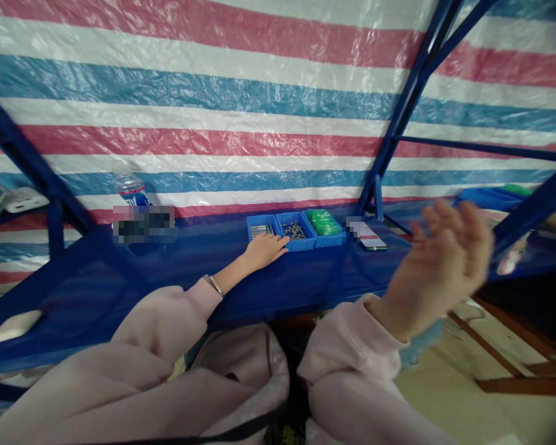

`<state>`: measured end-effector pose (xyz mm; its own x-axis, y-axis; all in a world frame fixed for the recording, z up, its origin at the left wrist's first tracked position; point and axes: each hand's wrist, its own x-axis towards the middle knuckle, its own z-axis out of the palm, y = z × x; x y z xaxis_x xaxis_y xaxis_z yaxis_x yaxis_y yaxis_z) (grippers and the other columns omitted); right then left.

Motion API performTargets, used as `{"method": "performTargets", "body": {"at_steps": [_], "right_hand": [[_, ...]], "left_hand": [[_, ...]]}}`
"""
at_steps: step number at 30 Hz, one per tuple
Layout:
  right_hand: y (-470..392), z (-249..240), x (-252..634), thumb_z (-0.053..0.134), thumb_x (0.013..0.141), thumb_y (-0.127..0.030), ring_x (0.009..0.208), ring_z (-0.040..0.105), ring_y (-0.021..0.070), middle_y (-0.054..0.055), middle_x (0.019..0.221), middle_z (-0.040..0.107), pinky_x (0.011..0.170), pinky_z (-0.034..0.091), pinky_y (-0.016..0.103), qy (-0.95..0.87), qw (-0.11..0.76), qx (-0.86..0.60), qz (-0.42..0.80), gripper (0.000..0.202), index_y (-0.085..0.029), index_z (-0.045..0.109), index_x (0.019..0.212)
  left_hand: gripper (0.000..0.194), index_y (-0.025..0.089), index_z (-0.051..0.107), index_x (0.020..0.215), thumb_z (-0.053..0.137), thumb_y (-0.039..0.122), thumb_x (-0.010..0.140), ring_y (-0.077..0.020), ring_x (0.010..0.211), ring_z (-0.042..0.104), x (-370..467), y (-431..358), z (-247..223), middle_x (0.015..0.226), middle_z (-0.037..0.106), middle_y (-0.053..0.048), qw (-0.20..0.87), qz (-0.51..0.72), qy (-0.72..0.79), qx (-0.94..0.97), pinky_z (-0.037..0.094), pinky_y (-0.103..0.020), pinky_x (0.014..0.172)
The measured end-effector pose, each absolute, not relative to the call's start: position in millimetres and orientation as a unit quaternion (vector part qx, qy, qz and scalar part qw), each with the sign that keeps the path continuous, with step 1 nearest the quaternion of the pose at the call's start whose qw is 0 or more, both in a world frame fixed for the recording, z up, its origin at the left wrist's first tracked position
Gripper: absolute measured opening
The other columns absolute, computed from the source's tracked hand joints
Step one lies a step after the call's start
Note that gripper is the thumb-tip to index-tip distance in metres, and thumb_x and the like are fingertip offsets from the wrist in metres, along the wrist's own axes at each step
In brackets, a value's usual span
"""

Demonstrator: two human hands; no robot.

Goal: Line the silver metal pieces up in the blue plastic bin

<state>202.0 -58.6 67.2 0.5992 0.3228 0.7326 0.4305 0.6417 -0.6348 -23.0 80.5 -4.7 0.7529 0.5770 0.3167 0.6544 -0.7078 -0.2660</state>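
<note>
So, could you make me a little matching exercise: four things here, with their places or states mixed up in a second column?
Column one
1. Left hand
2. Right hand
3. Phone
4. Green packets

Column two
A. Lying flat on the blue table
B. At the near edge of the blue bins
C. Inside the rightmost of three adjoining bins
D. Raised in the air

Pairs: 1-B, 2-D, 3-A, 4-C

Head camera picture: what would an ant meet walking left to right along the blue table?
White rounded thing, bottle, blue box of metal rods, blue box of small metal bits, blue box of green packets, phone.
</note>
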Motion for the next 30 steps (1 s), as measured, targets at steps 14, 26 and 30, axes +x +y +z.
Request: {"method": "performTargets", "body": {"at_steps": [14, 26, 30], "right_hand": [[15, -1, 210, 0.060, 0.078, -0.039, 0.083, 0.060, 0.0245, 0.014, 0.105, 0.062, 0.080, 0.048, 0.044, -0.501, 0.577, -0.642, 0.058, 0.034, -0.015, 0.066, 0.102], [-104, 56, 105, 0.048, 0.096, -0.019, 0.085, 0.064, 0.0124, 0.008, 0.092, 0.070, 0.072, 0.046, 0.017, -0.966, 0.003, -0.012, 0.257, 0.022, -0.008, 0.065, 0.104], [-81, 68, 79, 0.042, 0.098, -0.015, 0.090, 0.062, 0.0131, 0.009, 0.094, 0.069, 0.081, 0.046, 0.019, -0.982, 0.086, -0.015, 0.170, 0.024, -0.007, 0.064, 0.099]], "left_hand": [[0.036, 0.022, 0.047, 0.129, 0.037, 0.035, 0.097, -0.0202, 0.087, 0.065, -24, 82, -8, 0.099, 0.067, -0.008, 0.164, -0.100, -0.351, -0.916, 0.044, -0.029, 0.072], [0.037, 0.021, 0.047, 0.129, 0.037, 0.037, 0.097, -0.0211, 0.090, 0.065, -24, 80, -11, 0.103, 0.067, -0.008, 0.181, -0.105, -0.350, -0.913, 0.045, -0.029, 0.074], [0.038, 0.021, 0.046, 0.130, 0.037, 0.037, 0.097, -0.0214, 0.089, 0.065, -23, 78, -9, 0.102, 0.067, -0.008, 0.183, -0.108, -0.347, -0.914, 0.046, -0.030, 0.074]]}}
